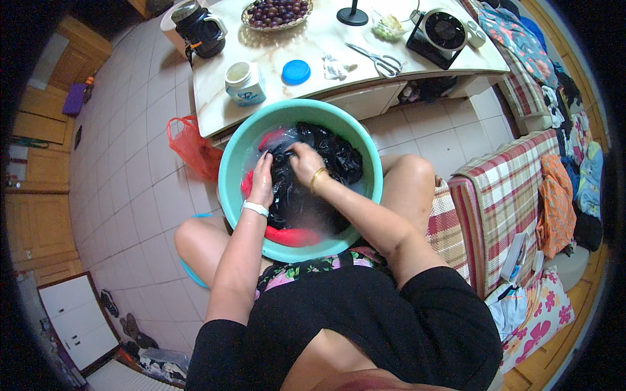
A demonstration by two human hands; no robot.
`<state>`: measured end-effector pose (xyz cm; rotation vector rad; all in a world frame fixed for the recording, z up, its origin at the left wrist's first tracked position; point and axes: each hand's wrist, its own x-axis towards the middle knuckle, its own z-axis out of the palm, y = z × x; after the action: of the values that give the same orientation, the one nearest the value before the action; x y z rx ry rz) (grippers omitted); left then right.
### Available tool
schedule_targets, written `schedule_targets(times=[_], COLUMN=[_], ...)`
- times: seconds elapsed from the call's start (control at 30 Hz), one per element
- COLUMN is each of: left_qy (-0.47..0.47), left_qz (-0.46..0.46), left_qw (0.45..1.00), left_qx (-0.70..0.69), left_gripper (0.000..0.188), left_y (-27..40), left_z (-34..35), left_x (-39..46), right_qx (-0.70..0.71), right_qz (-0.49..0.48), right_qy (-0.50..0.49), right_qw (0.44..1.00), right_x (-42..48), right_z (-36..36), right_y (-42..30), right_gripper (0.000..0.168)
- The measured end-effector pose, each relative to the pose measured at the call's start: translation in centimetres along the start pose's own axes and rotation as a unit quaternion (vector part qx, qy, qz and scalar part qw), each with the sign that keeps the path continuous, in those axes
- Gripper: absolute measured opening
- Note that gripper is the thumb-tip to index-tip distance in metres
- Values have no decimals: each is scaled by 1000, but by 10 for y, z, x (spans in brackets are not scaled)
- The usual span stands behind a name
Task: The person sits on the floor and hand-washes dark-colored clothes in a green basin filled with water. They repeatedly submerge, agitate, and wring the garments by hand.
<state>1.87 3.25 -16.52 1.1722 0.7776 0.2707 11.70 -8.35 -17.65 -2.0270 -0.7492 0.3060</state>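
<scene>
A round green plastic basin [226, 182] sits between my knees with wet black cloth [286, 198] and sudsy water inside. Red cloth [292, 236] shows along the near rim, with more of it at the left and far sides. At the basin's left, my left hand [262, 182] has its fingers stretched out against the black cloth; whether it grips is hidden. My right hand [306, 163], a gold bangle at its wrist, is curled with its fingertips pinching the black cloth close to my left fingers.
Beyond the basin, a marble-topped table [288, 51] holds an open white tub [245, 85], a blue lid [296, 72], scissors [381, 59], a basket of grapes [277, 14] and a dark jug [200, 34]. A red plastic bag [193, 149] stands left of the basin. A plaid-covered sofa [503, 195] is at right.
</scene>
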Motion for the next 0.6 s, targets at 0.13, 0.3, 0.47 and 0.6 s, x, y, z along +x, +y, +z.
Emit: schedule_targets(times=[0.13,0.3,0.47,0.6], left_qy=[-28,-107,-129,-126], left_qz=[-118,-53,-23,-15], left_qw=[966,952,948,946], left_qx=[-230,-281,-291,-297], left_gripper=[50,48,47,47], left_y=[1,-10,-22,-33], left_z=[-26,-32,-27,-20], left_x=[8,-9,-17,-7], right_qx=[124,158,60,15], right_qz=[-52,-144,-272,-293], right_qy=[-33,9,55,98], right_qw=[990,977,959,951], right_x=[-37,-68,-59,-38], right_z=[15,5,11,18], right_y=[-70,-111,-104,-91], right_gripper=[21,16,19,21])
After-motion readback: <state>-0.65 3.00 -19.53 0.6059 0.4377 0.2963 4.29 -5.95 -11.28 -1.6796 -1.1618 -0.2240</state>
